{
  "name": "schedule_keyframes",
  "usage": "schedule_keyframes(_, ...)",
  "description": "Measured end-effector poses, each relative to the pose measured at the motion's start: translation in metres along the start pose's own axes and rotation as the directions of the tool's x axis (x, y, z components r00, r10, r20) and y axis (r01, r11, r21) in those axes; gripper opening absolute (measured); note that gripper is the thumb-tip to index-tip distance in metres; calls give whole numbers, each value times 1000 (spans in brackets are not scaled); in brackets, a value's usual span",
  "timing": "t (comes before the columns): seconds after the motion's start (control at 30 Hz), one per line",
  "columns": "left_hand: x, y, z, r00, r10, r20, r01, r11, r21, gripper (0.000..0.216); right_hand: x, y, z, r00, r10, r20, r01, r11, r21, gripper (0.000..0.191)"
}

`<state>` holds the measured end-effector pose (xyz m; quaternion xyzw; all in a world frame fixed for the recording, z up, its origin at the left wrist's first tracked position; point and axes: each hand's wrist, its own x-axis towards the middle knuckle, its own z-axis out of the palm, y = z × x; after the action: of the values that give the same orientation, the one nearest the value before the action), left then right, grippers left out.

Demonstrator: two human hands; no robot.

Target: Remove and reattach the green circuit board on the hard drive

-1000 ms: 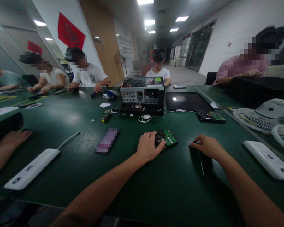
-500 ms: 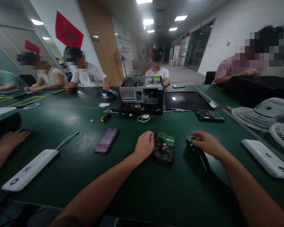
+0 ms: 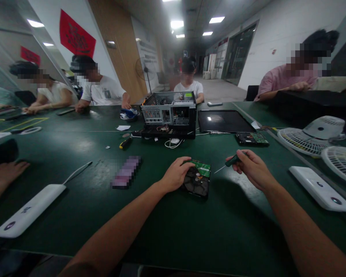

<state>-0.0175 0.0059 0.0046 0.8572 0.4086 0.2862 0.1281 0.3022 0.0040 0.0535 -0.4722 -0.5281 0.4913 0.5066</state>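
Observation:
A hard drive (image 3: 198,181) lies on the green table in front of me, its green circuit board facing up. My left hand (image 3: 177,173) grips its left side, with fingers reaching over the upper left corner. To the right, my right hand (image 3: 249,167) is closed around the dark green handle of a screwdriver (image 3: 233,160). The thin shaft slants down and left, its tip in the air a little to the right of the drive. Part of the drive's left edge is hidden under my left hand.
Beyond the drive stands an opened computer case (image 3: 170,115), beside a flat black panel (image 3: 226,121). A second hard drive (image 3: 252,139), a yellow-black tool (image 3: 125,143), a blurred phone (image 3: 127,172) and white power banks (image 3: 30,211) lie around. A co-worker's hand (image 3: 14,173) rests at left.
The screwdriver has swung round in my right hand, from pointing down towards me to pointing left at the drive. My left hand's fingers have opened out over the drive's corner.

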Motion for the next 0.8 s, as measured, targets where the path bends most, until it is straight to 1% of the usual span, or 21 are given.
schedule_keyframes(0.07, 1, -5, -3, 994, 68, 82, -71, 997, 41, 46, -2, 0, 7, 999, -37, -7, 37, 999, 13, 41)
schedule_keyframes(0.1, 1, -7, -5, 991, 83, 105, -88, 995, 45, 49, -2, 1, 10, 998, -64, -9, 64, 998, -2, 43)
schedule_keyframes(0.2, 2, -9, -7, 987, 86, 134, -92, 995, 35, 55, -6, 1, 19, 990, -141, 13, 141, 983, -113, 49)
schedule_keyframes(0.3, 2, -4, -7, 981, 91, 168, -97, 995, 23, 61, -11, -1, 28, 982, -191, 6, 187, 954, -233, 45)
schedule_keyframes(0.4, 2, 2, -6, 971, 116, 209, -122, 992, 14, 67, -16, -2, 36, 971, -237, -7, 224, 928, -298, 41)
schedule_keyframes(0.57, 1, 6, -3, 969, 106, 221, -111, 994, 10, 65, -19, 1, 44, 962, -265, 67, 270, 888, -373, 36)
schedule_keyframes(0.67, 2, 5, -2, 972, 93, 216, -101, 995, 26, 62, -19, 4, 46, 960, -271, 74, 277, 866, -416, 36)
schedule_keyframes(0.8, 2, 4, -2, 974, 97, 204, -102, 995, 12, 60, -19, 4, 46, 958, -276, 79, 283, 861, -423, 35)
